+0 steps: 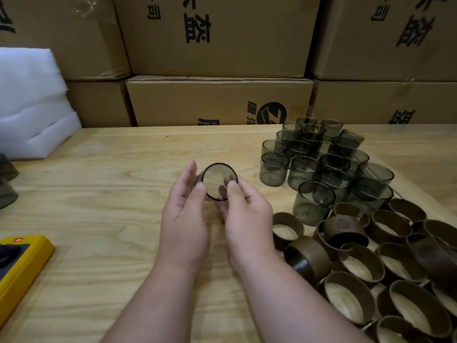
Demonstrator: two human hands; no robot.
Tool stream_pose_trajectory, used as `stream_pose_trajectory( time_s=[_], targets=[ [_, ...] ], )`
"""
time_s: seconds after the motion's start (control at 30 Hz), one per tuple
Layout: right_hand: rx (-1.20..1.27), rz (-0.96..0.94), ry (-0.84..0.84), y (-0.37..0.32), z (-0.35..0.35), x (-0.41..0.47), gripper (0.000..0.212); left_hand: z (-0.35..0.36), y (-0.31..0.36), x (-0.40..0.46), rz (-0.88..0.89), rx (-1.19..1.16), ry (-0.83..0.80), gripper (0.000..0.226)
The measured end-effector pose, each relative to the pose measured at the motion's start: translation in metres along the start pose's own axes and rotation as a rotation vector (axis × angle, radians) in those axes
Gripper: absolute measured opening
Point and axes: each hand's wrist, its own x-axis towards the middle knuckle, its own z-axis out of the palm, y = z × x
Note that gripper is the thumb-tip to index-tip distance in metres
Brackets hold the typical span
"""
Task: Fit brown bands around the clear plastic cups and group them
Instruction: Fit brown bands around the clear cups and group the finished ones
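I hold one clear smoky cup (218, 178) above the middle of the wooden table (99, 194), its open mouth tipped toward me. My left hand (184, 214) cups its left side and my right hand (243, 214) grips its right rim with thumb and fingers. No band shows on it. Several bare cups (321, 164) stand grouped at the right. A heap of brown bands (371, 263) lies at the near right.
Stacked cardboard boxes (217, 100) wall off the back of the table. White foam sheets (32, 100) sit at the back left. A yellow device (22, 266) lies at the near left edge, and two banded cups (6, 184) peek in at the far left.
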Motion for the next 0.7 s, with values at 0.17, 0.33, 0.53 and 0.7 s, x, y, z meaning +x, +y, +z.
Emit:
stream_pose_trajectory(
  time_s=[0.17, 0.33, 0.53, 0.7],
  targets=[
    [-0.153, -0.143, 0.004, -0.005, 0.004, -0.009, 0.045, 0.0, 0.004, 0.003, -0.162, -0.115, -0.008, 0.026],
    [-0.17, -0.141, -0.112, -0.011, -0.001, -0.009, 0.03, 0.0, 0.008, 0.004, -0.27, -0.307, -0.037, 0.029],
    [-0.173, -0.056, -0.217, -0.011, -0.002, -0.012, 0.056, -0.003, 0.007, 0.004, -0.246, -0.298, -0.063, 0.041],
    [-0.099, -0.071, -0.208, -0.013, -0.002, -0.011, 0.064, -0.002, 0.008, 0.004, -0.233, -0.311, -0.083, 0.044]
  ],
)
